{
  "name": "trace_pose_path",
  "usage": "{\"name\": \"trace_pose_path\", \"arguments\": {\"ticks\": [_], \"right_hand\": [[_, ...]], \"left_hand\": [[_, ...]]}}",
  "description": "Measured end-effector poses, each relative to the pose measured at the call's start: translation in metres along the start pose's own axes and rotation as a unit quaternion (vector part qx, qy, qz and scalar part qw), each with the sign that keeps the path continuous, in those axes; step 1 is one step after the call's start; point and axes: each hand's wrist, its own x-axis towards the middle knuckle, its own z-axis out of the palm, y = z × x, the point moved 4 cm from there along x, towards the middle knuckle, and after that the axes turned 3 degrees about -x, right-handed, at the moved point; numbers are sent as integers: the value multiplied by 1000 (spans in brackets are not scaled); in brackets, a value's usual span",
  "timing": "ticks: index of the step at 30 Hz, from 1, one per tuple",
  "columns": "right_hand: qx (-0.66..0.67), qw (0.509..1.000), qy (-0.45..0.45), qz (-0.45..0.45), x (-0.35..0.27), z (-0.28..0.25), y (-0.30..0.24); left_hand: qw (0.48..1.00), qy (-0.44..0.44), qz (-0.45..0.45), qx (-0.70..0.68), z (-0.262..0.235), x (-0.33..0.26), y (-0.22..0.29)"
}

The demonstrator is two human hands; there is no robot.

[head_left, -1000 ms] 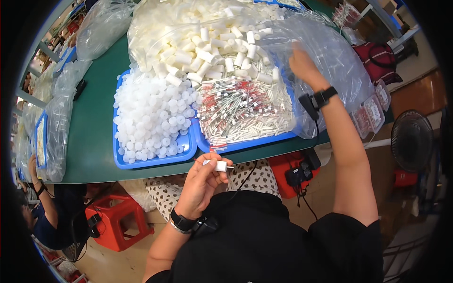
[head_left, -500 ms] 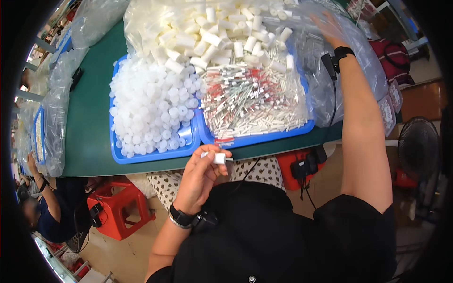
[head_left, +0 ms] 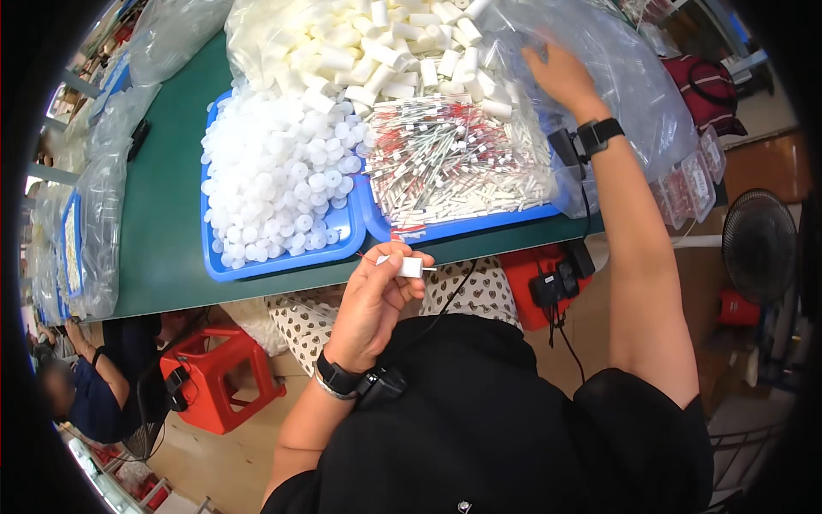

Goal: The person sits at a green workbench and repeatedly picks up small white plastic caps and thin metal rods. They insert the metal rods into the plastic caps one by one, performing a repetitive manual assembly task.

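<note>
My left hand [head_left: 370, 300] is closed, pinching a small white cylinder [head_left: 412, 267] between thumb and fingers in front of the trays. A thin pale pin sticks out of the cylinder's right end, and a thin red strand shows by the thumb. My right hand [head_left: 565, 79] reaches over the far right part of the table, above a clear plastic bag [head_left: 629, 94] and beside a heap of white foam-like cylinders [head_left: 377, 60]. Its fingertips are smeared by motion, so whether they grip anything is unclear.
A blue tray [head_left: 291, 267] holds translucent white discs [head_left: 282, 188]. Beside it, another blue tray [head_left: 479, 228] carries red-and-white wired parts [head_left: 445, 146] and small white tubes. Nearby are a red stool [head_left: 218, 377], a black fan [head_left: 759, 244] and another person [head_left: 107, 385] at the left.
My right hand has moved left and nearer, from over the bag toward the foam-like cylinders. My left hand, still pinching the white cylinder, has shifted slightly right and upward in view.
</note>
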Motion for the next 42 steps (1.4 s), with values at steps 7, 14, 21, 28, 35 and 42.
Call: {"name": "trace_pose_path", "arguments": {"ticks": [7,14,21,28,35,42], "right_hand": [[5,987,98,-127,-26,0,-19],[156,962,104,-199,-70,-67,-64],[323,884,-251,-225,-214,-49,-151],[332,873,-186,-305,-243,-28,-177],[370,875,-176,-259,-252,-12,-181],[394,829,-174,-357,-264,-5,-189]], "left_hand": [[1000,-8,12,1,-2,-7,1],[999,-22,38,-3,-4,-14,14],[996,-19,80,-27,-3,-19,29],[993,-3,120,-17,-5,-25,29],[945,60,241,214,-7,-32,21],[939,-103,217,245,4,-30,13]]}}
